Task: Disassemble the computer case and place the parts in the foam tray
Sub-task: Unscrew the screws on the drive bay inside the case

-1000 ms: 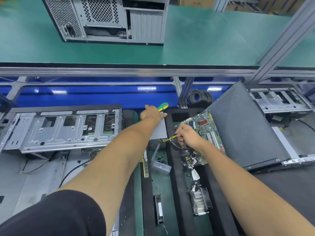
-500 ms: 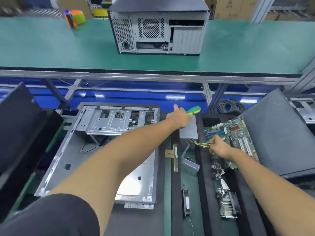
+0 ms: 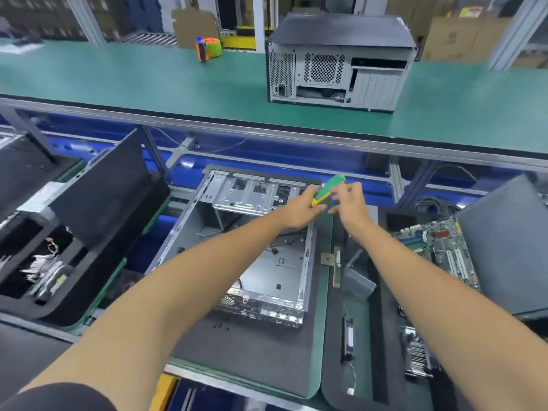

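The open metal computer case (image 3: 252,256) lies on a dark mat in front of me, its drive cage at the far end. Above the case's far right corner my left hand (image 3: 302,212) grips a green and yellow screwdriver (image 3: 327,191) by its handle. My right hand (image 3: 350,206) is right beside it, fingers curled and touching the handle from the right. The black foam tray (image 3: 382,307) sits to the right and holds a green motherboard (image 3: 439,247), a memory stick (image 3: 337,266) and a heatsink fan (image 3: 418,357).
A closed computer case (image 3: 338,60) stands on the green upper shelf, with an orange and green tape dispenser (image 3: 209,48) further left. A dark side panel (image 3: 510,247) leans at the right. Another foam tray with parts (image 3: 44,262) and a panel sits at the left.
My right hand left the motherboard cables and rose to meet the screwdriver in my left hand. The view swung left, bringing the open case to the centre.
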Tool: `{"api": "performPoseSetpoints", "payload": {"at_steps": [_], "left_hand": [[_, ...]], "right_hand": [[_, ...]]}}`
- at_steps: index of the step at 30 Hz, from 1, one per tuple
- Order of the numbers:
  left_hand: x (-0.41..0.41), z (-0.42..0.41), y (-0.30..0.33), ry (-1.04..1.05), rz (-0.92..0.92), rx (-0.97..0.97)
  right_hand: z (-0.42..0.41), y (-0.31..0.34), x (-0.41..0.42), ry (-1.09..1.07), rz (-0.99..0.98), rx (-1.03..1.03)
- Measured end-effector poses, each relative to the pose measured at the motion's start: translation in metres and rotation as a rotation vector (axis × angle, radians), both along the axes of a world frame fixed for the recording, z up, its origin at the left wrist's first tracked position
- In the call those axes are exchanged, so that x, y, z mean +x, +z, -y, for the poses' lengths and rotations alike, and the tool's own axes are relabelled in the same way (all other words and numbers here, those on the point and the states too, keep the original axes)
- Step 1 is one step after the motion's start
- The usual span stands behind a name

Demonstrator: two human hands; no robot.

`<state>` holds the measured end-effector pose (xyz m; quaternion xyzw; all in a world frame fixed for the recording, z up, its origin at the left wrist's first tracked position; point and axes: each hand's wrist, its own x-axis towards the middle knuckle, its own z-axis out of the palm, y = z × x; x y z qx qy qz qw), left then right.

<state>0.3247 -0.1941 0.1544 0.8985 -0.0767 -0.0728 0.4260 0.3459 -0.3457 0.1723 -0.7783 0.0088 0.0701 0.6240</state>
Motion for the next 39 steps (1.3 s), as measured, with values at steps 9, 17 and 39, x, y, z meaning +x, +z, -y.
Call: {"api": "performPoseSetpoints", "payload": {"at_steps": [9, 17, 39], "left_hand": [[-0.017, -0.066, 0.004, -0.045, 0.043, -0.109], [0.024, -0.111, 0.02, 0.031, 0.013, -0.202], [0.058, -0.128, -0.021, 0.048, 0.044, -0.247]], "right_hand": [[-0.057, 0.031, 0.006, 0.064, 0.141, -0.126], [-0.103, 0.058, 0.029, -0.004, 0.268, -0.262], [-0.138, 0.077, 0.066, 0.196, 0.192, -0.712]]}}
